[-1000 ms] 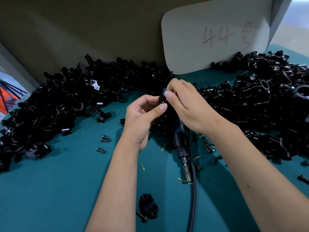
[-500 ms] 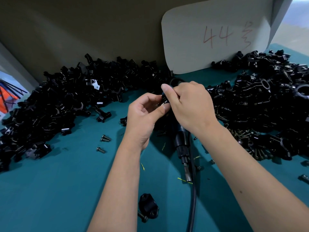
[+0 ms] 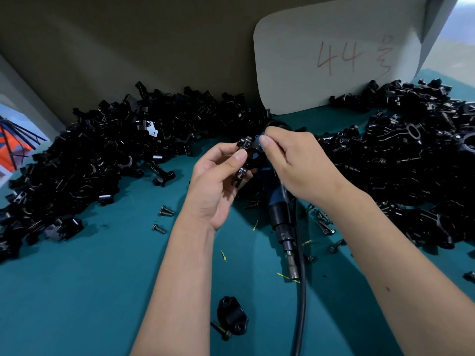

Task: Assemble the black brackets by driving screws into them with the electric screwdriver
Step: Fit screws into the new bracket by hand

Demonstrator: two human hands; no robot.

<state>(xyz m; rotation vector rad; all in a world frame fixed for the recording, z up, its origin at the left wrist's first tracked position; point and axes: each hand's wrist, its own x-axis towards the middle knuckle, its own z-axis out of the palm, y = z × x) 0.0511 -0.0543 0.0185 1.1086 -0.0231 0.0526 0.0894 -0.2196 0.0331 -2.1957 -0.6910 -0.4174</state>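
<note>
My left hand (image 3: 218, 181) and my right hand (image 3: 298, 163) together hold a black bracket (image 3: 250, 155) above the teal table. The left thumb and fingers pinch its left side, where a screw head (image 3: 247, 140) sticks up. The right thumb and fingers pinch its right side. The electric screwdriver (image 3: 279, 211) lies on the table under my right hand, its bit (image 3: 293, 268) pointing toward me, its black cable (image 3: 302, 304) running to the near edge. A further bracket (image 3: 232, 316) with a screw beside it lies near the front.
Large heaps of black brackets lie at the left (image 3: 90, 160) and right (image 3: 401, 176). Loose screws are scattered on the teal mat (image 3: 165, 211) (image 3: 325, 226). A pale card marked "44" (image 3: 339, 57) leans on the back wall.
Both hands have shifted slightly up and apart, turning the bracket so its screw head and lower end now show between them. The screwdriver has stayed on the table.
</note>
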